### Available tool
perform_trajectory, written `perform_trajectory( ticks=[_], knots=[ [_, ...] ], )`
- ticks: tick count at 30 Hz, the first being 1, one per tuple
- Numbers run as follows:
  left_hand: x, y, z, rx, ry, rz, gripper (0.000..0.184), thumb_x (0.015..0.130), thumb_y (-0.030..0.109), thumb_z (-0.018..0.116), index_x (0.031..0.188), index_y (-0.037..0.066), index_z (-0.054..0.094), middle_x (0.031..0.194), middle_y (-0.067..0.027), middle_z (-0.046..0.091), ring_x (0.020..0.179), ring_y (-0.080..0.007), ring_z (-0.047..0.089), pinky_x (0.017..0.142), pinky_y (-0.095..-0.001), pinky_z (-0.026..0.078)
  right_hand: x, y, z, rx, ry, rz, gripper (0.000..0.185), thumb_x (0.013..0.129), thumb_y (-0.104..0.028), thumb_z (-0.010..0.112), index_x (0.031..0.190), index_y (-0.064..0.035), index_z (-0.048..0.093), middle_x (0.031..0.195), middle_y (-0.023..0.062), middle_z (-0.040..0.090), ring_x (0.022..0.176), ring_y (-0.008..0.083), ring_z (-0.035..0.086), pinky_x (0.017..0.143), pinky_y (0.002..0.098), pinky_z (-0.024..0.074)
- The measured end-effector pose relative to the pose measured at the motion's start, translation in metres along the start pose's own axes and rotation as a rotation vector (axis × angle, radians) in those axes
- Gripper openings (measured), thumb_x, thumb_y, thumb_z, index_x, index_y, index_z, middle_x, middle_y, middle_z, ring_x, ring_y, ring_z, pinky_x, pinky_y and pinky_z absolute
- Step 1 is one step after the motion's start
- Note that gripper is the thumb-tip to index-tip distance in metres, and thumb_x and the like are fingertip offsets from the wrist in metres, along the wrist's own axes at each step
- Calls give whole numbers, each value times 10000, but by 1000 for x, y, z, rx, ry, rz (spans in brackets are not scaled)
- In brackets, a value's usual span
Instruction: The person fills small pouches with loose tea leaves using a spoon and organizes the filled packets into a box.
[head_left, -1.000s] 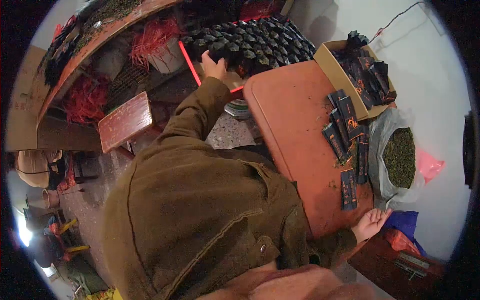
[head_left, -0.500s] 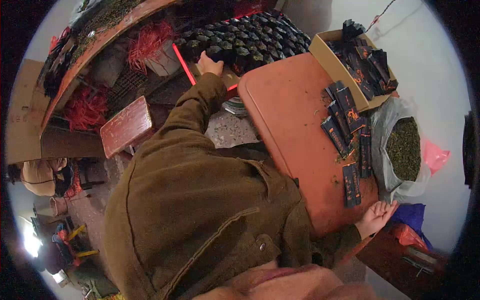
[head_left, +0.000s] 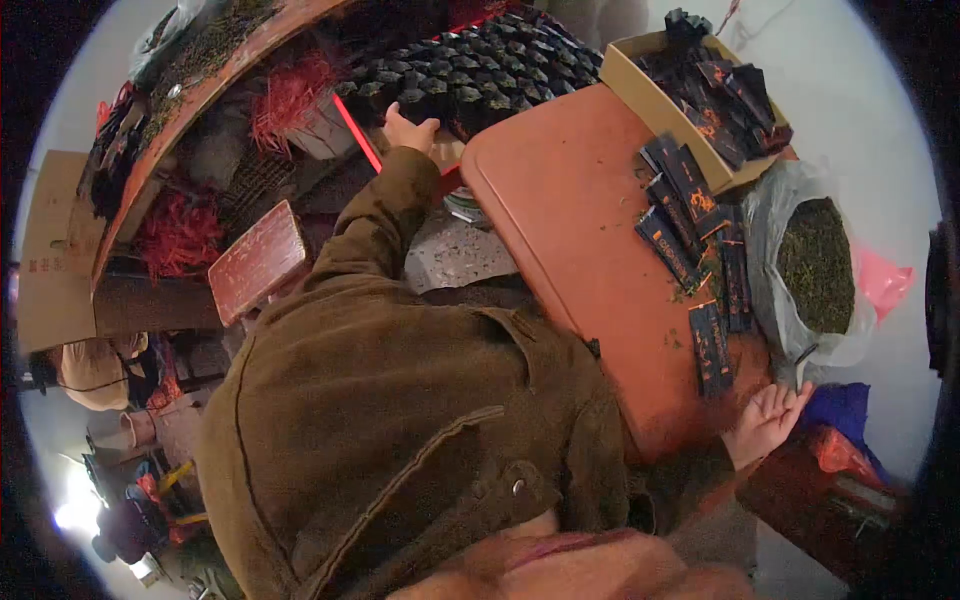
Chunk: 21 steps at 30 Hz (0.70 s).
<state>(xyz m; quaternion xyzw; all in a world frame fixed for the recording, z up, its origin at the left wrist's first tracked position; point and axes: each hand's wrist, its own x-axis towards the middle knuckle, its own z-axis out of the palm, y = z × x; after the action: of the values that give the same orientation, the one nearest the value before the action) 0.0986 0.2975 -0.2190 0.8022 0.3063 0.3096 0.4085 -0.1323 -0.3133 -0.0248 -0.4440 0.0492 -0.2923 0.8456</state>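
Note:
Black packets stand packed in rows inside a red-edged box at the top. My left hand is at the near edge of these rows, thumb apart from the fingers, fingertips against the nearest packets. At the right, my right hand is closed, palm up, fingers curled around a thin pale tool with a dark end; its kind is unclear. Beside that hand sits a clear plastic bag of dried green leaves. Flat black packets with orange print lie loose on the brown table.
A cardboard box of more black packets stands at the table's far right corner. Red shredded strips, a worn red stool and a curved wooden edge are at the left. Blue cloth-like material lies near my right hand.
The whole view has shifted slightly. My left hand stays by the packet rows. The pale tool in my right hand shows more clearly, its dark end now visible.

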Motion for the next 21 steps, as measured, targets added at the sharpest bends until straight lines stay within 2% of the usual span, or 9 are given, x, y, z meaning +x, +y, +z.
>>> perform_trajectory(
  ticks=[5,6,7,8,9,12,16,19,21],
  knots=[
    [-23,30,-7,-191,76,282,718,628,145,762,1254,-22,453,1172,-198,552,1067,-297,565,932,-391,453,-1,-6,-2,37,12,81,378,967,-48,410,1327,54,355,732,6,298,604,97,313,554,244,339],
    [-29,39,-6,-192,54,304,674,653,150,744,1248,1,466,1170,-165,546,1056,-270,565,917,-392,457,-3,5,-19,50,-78,-33,394,967,-58,404,1338,62,347,760,21,364,651,105,392,637,246,417],
    [-37,57,-4,-287,1,379,628,680,127,723,1243,10,471,1163,-150,544,1048,-254,567,905,-378,461,6,5,-22,314,-570,62,426,971,-78,396,1367,61,324,852,41,456,779,132,501,788,268,467],
    [-47,79,-2,-387,-50,451,584,707,105,701,1239,19,475,1156,-135,542,1039,-239,568,892,-364,466,-14,3,19,-279,191,-61,416,980,-82,380,1370,54,325,864,41,463,771,126,505,748,251,479],
    [-63,106,-1,-494,-202,440,555,724,78,682,1236,20,476,1154,-129,539,1038,-233,568,885,-351,467,-16,-2,55,-206,382,-28,355,986,-75,371,1315,58,369,771,13,366,639,96,394,578,208,419],
    [-111,181,-6,-648,-641,427,484,771,8,628,1231,31,481,1135,-115,541,1034,-214,566,863,-317,472,4,6,-12,304,-181,26,289,997,-79,360,1249,54,408,717,-6,273,584,78,294,483,194,331],
    [-176,233,12,-645,-1034,686,398,788,3,617,1173,76,542,1023,-103,594,1033,-234,573,871,-339,474,2,5,-2,339,-101,47,262,1010,-93,348,1214,52,424,705,-21,259,583,69,291,479,199,316],
    [-211,265,12,-420,-918,1299,300,805,46,655,1097,54,585,1069,-109,584,996,-245,581,832,-347,481,3,5,-1,314,-61,48,242,1003,-92,384,1182,52,461,680,-30,261,582,70,288,487,204,299],
    [-239,279,14,-455,-1117,1292,290,787,76,674,1066,60,597,1062,-119,585,1000,-281,570,852,-367,462,6,10,-8,311,-58,52,246,989,-116,425,1163,45,490,690,6,401,595,85,367,484,210,316]
  ],
)
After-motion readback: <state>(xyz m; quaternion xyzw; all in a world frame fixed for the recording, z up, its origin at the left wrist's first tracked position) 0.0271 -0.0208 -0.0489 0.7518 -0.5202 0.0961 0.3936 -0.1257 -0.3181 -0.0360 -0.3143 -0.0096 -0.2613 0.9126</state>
